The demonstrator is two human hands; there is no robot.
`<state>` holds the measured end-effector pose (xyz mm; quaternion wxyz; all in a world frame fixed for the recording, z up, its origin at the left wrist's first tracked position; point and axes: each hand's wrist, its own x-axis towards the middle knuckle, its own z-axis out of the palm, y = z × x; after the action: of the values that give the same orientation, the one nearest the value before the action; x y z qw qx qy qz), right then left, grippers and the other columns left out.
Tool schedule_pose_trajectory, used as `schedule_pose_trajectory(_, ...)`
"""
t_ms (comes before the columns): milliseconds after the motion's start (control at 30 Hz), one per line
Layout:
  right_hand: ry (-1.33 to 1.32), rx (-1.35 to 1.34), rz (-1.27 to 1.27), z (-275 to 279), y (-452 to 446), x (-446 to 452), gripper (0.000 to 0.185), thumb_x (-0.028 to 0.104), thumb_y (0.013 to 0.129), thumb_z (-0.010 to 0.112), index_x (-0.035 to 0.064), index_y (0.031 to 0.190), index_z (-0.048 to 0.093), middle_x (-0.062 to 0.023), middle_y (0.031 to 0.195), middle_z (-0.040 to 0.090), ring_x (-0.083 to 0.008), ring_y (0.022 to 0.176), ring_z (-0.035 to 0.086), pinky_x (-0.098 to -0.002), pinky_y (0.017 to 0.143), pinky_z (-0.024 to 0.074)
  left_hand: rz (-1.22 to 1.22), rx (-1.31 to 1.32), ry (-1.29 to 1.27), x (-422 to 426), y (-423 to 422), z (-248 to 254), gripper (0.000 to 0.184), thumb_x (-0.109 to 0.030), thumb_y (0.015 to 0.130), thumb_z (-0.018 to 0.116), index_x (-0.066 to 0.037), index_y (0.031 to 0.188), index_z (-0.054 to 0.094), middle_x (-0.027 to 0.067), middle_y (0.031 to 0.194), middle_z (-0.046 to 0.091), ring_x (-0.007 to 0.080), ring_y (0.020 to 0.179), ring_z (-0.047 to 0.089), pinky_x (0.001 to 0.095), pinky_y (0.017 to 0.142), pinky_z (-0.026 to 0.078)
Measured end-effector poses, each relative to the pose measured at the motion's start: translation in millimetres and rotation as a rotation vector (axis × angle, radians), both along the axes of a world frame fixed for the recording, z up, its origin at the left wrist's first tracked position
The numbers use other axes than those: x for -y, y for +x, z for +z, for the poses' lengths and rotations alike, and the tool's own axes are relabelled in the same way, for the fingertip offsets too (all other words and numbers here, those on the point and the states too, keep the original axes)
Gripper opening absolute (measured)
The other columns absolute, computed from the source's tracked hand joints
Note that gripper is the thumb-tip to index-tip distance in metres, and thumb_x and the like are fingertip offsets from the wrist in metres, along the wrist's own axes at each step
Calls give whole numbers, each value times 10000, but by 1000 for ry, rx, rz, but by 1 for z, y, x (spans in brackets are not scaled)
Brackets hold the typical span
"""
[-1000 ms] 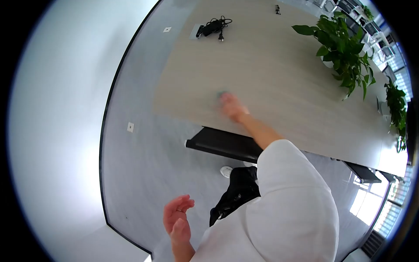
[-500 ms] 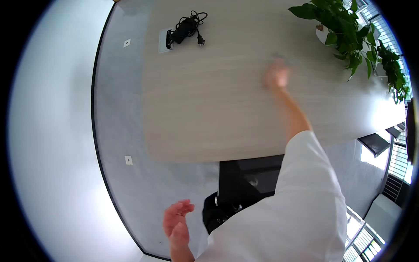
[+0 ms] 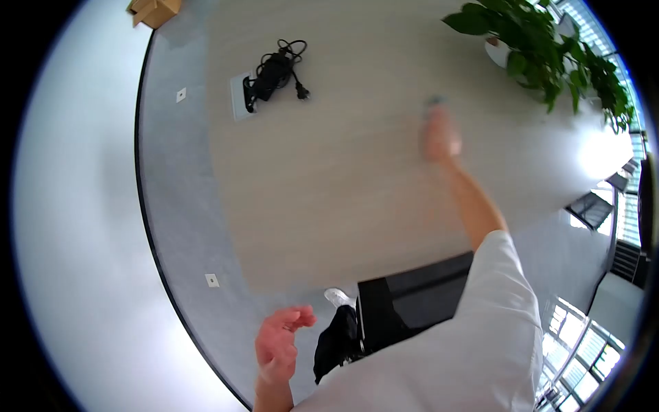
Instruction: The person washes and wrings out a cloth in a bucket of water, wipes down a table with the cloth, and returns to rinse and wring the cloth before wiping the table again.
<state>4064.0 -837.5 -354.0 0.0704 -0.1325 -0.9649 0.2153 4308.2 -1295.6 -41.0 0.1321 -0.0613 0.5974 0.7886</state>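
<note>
My right hand is over the wooden table top, blurred by motion. A small dark greyish thing shows at its fingertips, too blurred to make out. My left hand hangs in the air in front of the table's near edge, fingers bent and apart from the thumb, with nothing in it. A black power adapter with a coiled cable lies at the upper left of the table, beside a light grey socket plate.
Potted green plants stand at the table's upper right. Under the near edge is a black panel. A cardboard box is at the upper left, by the white wall. A floor socket lies left of the table.
My right hand has swept from the near left part of the table to the right, with the small dark thing at its fingers. The view has shifted. My left hand stays low and raised.
</note>
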Motion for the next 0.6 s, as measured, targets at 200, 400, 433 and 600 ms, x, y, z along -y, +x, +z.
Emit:
schedule_pose_trajectory(200,473,-18,-493,-39,-134,-157,493,202,964,373,19,1420,421,-140,1484,417,-305,1399,332,-387,1163,258,0,238,-11,9,-7,-44,520,-288,876,628,30,1265,496,233,1267,566,312,1094,598,450,961,451)
schedule_pose_trajectory(400,671,-53,174,-20,-187,73,473,211,993,327,61,1432,420,-111,1515,384,-262,1417,320,-406,1182,215,1,265,-25,25,-12,-45,511,-266,884,631,32,1279,503,234,1276,561,302,1137,577,455,993,433)
schedule_pose_trajectory(433,710,-67,248,-9,-167,116,470,218,995,325,58,1426,426,-112,1516,382,-265,1411,330,-417,1183,209,2,263,-9,29,-14,-38,511,-271,888,630,28,1282,502,229,1280,560,298,1140,577,450,995,433)
schedule_pose_trajectory(600,921,-242,467,-19,-36,273,449,146,955,394,58,1389,473,-145,1446,461,-282,1365,396,-423,1189,211,-4,174,50,71,-1,-6,511,-284,900,624,17,1292,497,212,1296,555,290,1150,577,437,999,433)
